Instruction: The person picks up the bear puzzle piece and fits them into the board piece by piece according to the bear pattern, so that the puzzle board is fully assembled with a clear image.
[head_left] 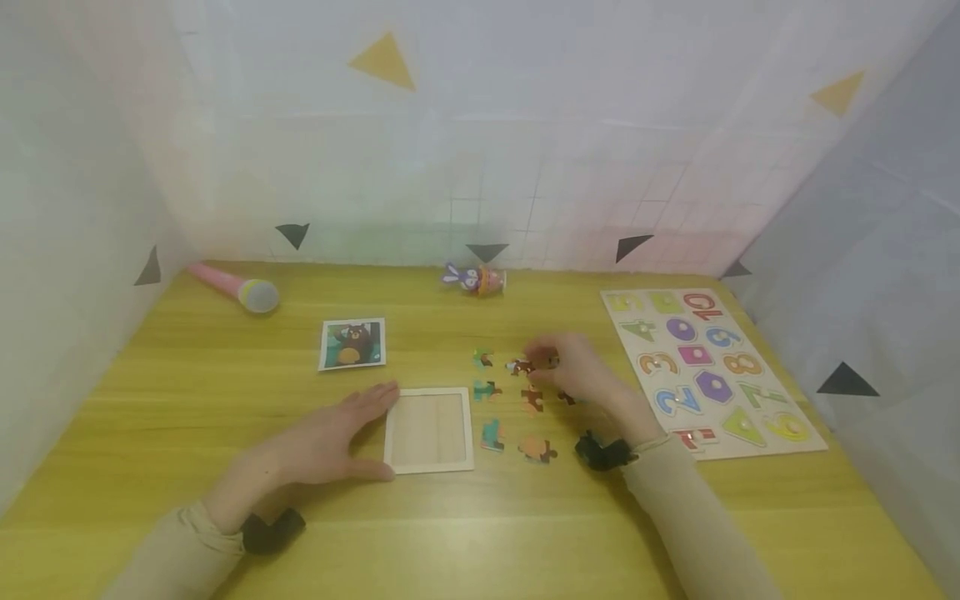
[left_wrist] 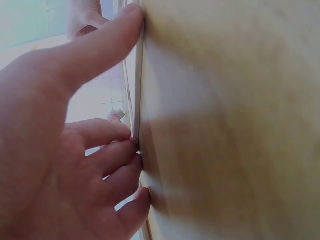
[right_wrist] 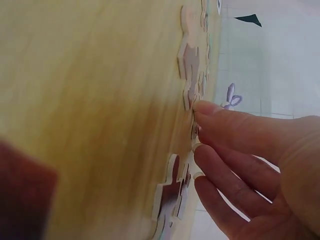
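Note:
My left hand [head_left: 330, 437] is at the left side of a square wooden puzzle frame [head_left: 467, 429], its thumb near the lower corner and fingers near the upper one. Inside the frame the plain wooden base shows. To the frame's right, small jigsaw pieces with teal, brown and tan print lie in loose rows, among them a tan one [head_left: 535, 447] and a teal one [head_left: 492, 435]. My right hand [head_left: 573, 367] pinches a brown and white puzzle piece [head_left: 517, 367] at the far row, low over the table. Its palm and fingers partly hide other pieces.
A bear picture card [head_left: 352, 343] lies behind the frame to the left. At the back are a pink toy microphone [head_left: 232, 287] and a rabbit figure [head_left: 477, 280]. A number and shape board [head_left: 705, 375] lies right, beneath or beside the right forearm. Walls enclose the table.

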